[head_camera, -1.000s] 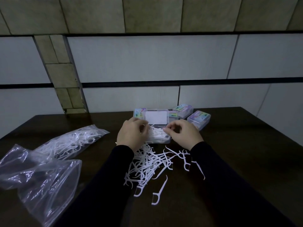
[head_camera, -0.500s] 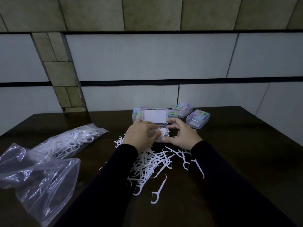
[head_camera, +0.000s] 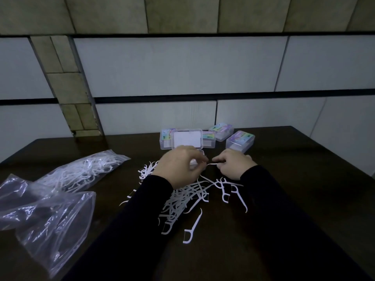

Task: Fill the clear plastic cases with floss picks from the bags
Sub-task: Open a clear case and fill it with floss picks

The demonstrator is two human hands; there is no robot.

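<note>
So a dark wooden table (head_camera: 304, 179) is seen from above, with an open clear case (head_camera: 187, 139) sitting toward its back edge, lid tipped up so the white label inside is shown. Everything else is easiest placed off that case.

Right in front of the case, the left hand (head_camera: 178, 166) is held with its fingers curled, covering most of the case's lower half; whether something is gripped under those fingers can't be made out. Just to the right of it, a single floss pick (head_camera: 212, 163) is pinched between the fingers of the right hand (head_camera: 233, 166), with the thin end pointed toward the left hand. Both arms are covered by black sleeves (head_camera: 142, 220).

Nearer the camera than the case, a loose pile of floss picks (head_camera: 182, 199) is spread on the table, with one pick (head_camera: 192, 228) lying apart at the near edge of the pile.

Behind and to the right of the open case, closed cases with colourful labels are lined up: one (head_camera: 165, 138) peeking out on the left, one (head_camera: 209, 138) tucked right behind, another (head_camera: 221, 131) further back, and one (head_camera: 240, 141) off to the right.

Well to the left of the case, a clear bag (head_camera: 81, 171) still full of picks is lying on the table, and a crumpled, mostly flat bag (head_camera: 46, 220) is lying in front of that one.
</note>
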